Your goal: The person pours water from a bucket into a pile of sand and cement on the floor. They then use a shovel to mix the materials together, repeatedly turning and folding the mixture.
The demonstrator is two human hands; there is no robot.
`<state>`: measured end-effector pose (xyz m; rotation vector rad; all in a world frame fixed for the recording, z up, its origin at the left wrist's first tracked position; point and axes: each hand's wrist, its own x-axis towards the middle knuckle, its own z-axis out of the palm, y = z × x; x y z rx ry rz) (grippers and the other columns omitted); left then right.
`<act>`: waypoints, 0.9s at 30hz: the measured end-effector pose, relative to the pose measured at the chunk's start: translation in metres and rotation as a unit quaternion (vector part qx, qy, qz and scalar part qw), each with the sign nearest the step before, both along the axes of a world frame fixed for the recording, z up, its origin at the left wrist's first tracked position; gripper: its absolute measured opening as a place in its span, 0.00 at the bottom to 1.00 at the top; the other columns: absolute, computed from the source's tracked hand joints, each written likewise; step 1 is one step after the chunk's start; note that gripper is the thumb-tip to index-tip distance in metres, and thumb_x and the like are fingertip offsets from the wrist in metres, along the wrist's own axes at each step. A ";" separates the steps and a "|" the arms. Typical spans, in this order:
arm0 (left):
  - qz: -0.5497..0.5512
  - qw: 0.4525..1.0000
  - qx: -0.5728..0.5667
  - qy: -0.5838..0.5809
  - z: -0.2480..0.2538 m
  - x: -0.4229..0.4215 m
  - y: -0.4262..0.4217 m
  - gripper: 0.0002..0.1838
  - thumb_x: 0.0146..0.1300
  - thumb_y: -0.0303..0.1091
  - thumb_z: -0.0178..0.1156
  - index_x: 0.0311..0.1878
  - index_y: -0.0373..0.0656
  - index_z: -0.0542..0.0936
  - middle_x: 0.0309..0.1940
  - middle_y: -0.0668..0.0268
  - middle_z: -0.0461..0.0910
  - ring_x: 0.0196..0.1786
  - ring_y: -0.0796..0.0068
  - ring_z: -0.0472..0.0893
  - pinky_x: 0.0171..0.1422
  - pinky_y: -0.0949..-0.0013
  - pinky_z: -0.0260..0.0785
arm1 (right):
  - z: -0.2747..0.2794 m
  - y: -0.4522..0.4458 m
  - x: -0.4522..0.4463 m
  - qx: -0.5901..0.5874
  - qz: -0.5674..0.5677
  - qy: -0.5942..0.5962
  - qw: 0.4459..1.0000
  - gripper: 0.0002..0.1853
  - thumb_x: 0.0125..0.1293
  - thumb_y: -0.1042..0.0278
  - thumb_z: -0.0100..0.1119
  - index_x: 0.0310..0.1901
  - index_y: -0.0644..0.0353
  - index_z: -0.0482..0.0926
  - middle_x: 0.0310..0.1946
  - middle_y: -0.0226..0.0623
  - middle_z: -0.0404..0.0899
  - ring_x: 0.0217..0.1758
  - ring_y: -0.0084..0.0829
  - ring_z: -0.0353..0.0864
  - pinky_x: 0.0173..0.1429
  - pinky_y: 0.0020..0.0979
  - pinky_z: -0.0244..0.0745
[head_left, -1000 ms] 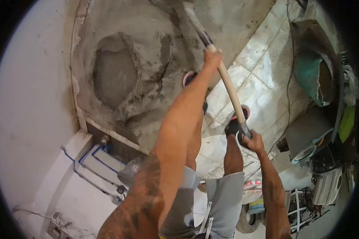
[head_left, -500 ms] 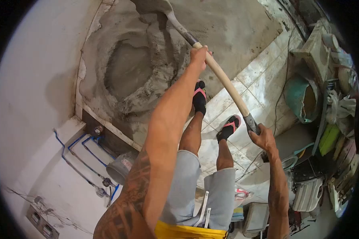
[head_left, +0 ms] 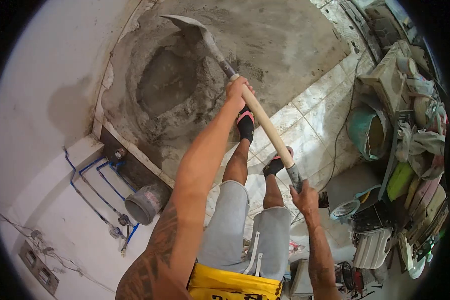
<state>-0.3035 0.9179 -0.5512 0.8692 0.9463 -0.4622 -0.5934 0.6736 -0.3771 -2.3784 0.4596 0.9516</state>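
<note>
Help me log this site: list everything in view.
Shovel: one, grey and tan, centre
Mix: one spread, grey, upper centre
Tiles: many, whitish, beside the mix
Bucket: one, grey, beside the pipes
Pipes: several, blue and grey, lower left
Tub: one, teal, right
Clutter: uncountable, mixed, right edge
Footwear: two, black and pink, centre
Shorts: one pair, grey, bottom centre
Garment: one, yellow, bottom centre
Left grip: one, bare, around shovel's middle
Right grip: one, bare, at shovel's end

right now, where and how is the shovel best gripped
Probably from the body side: left hand on the wooden shaft, just behind the dark metal socket, right hand around the grey rear end. The long shaft slants away with the blade at its far end, so a wide two-handed hold should steady it.
</note>
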 end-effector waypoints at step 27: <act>-0.297 0.941 0.138 -0.088 -0.076 -0.122 -0.163 0.16 0.61 0.29 0.60 0.44 0.32 0.66 0.33 0.59 0.74 0.31 0.70 0.80 0.33 0.63 0.75 | -0.082 -0.022 -0.171 0.071 -0.232 0.069 0.968 0.23 0.58 0.50 0.65 0.31 0.68 0.75 0.24 0.56 0.79 0.29 0.45 0.83 0.33 0.40 0.73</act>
